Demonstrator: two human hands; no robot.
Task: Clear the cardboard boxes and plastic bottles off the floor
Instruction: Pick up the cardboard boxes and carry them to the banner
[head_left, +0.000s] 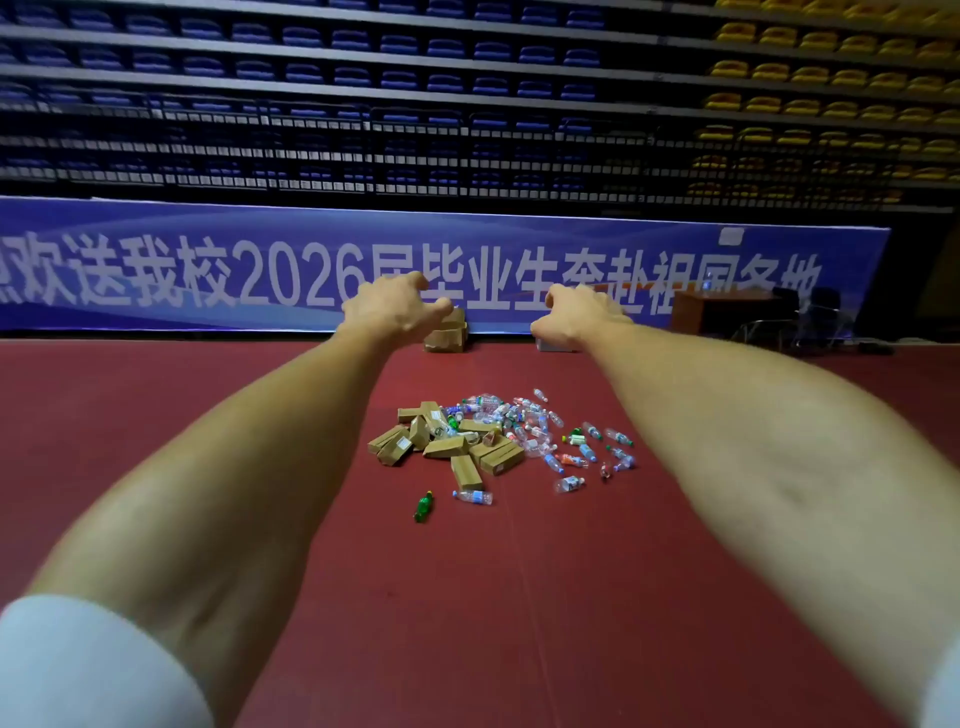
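Two heaps: cardboard boxes (447, 447) and plastic bottles (535, 431) lie at centre frame on the red floor (467, 597). The boxes are on the left and the bottles on the right, mixed where they meet.
Stragglers: a green bottle (423, 506) lies just below the heap, apart from it, with a clear one beside it.
Boxes, handling: I judge them light and stiff, so I would take one across its narrow sides or stack several flat.
Bottles, handling: they look empty, so probably light, smooth, apt to roll and easy to crush. I would grip round the body or the neck.
Left hand: my left hand (395, 306) reaches out at upper centre with its fingers bent and apart, gripping nothing.
Right hand: my right hand (576, 317) is level with it and shows its back to me. I cannot tell how far its fingers are folded, and I see nothing in it.
Gap: both hands look well short of the heap.
Room: bare floor surrounds the heap, wide at left and at the bottom of the frame.
Edges: a blue banner (156, 270) closes the far side, with more stacked boxes (447, 332) at its foot. A desk (722, 306) stands at the right.
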